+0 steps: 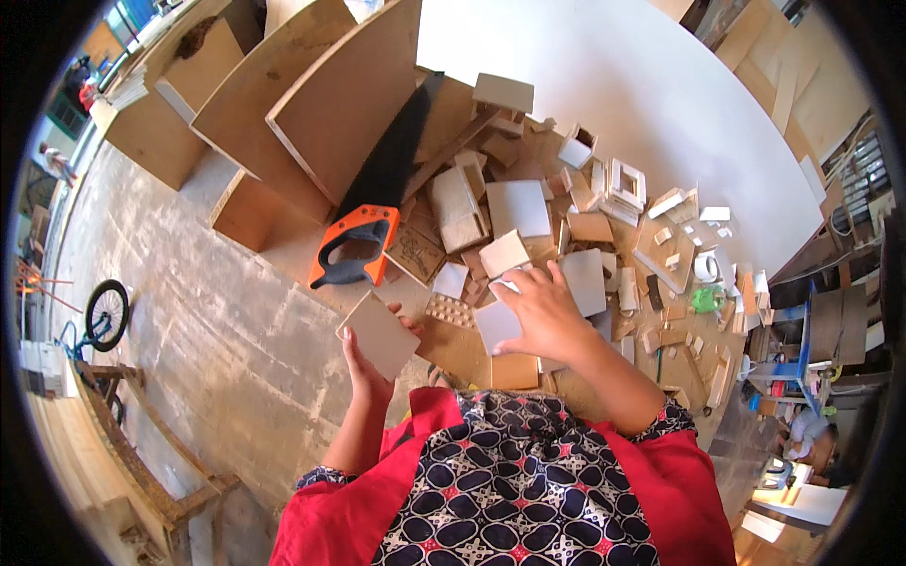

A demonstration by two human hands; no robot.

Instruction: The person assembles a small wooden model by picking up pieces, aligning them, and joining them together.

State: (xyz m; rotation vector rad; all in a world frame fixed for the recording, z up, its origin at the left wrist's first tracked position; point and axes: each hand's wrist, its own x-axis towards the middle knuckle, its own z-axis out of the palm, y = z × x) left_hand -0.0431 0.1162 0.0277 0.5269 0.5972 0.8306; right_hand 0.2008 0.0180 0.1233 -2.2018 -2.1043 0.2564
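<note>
The left hand (pixel 368 373) is closed around a pale grey, square-edged block (pixel 380 335), thumb on the near side and fingertips at the far edge, holding it tilted above the concrete floor (pixel 255 349), just left of a heap of wood offcuts. The right hand (pixel 549 316) is palm down over the heap, its fingers spread and lightly bent, with the thumb over a pale grey-white block (pixel 493 327); whether it has any grip on that block cannot be told. Just beyond its fingertips is a light tan block (pixel 504 254), and to the left of the grey-white one lies a small board with rows of round bumps (pixel 450 310). Farther up and left, a handsaw (pixel 387 170) with an orange and black handle slants against brown wooden panels (pixel 349 104). More scraps run to the right, near a green object (pixel 706 300), below a large white sheet (pixel 613 85). Well apart, at the far left, stands a bicycle wheel (pixel 95 332).
</note>
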